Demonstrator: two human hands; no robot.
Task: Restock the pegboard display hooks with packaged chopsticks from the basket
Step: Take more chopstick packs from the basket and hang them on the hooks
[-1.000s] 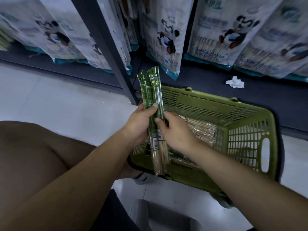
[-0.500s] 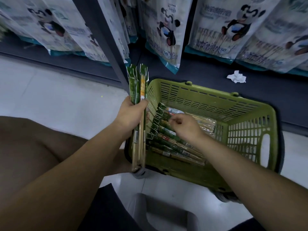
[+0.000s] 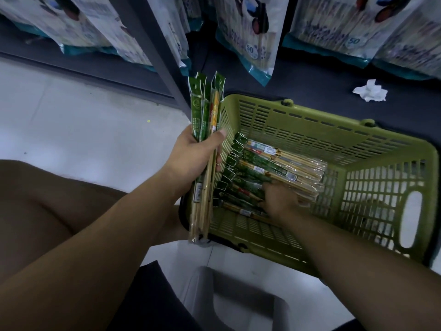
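— Where are the chopstick packs (image 3: 274,168)?
— One bundle (image 3: 202,130) stands upright, centre-left, gripped in the curled fingers of your left hand (image 3: 191,158). The rest lie in the green basket (image 3: 310,130).
— My right hand (image 3: 279,201)?
— Down among them, fingers blurred, grip unclear. Take one pack by its green top and line it up with the bundle.

1. Right hand (image 3: 279,199): motion-blurred, fingertips buried among the loose packs (image 3: 274,163) in the basket (image 3: 334,130); grip not determinable.
2. Left hand (image 3: 191,158): fingers mostly hidden behind the held bundle (image 3: 202,120); thumb lies across its front.
3. Pack labels: too small to read.
4. Hanging bags (image 3: 248,32): tops cut off by the upper edge; print blurred, only "50" legible.
5. Basket's near wall: partly covered by the right forearm.
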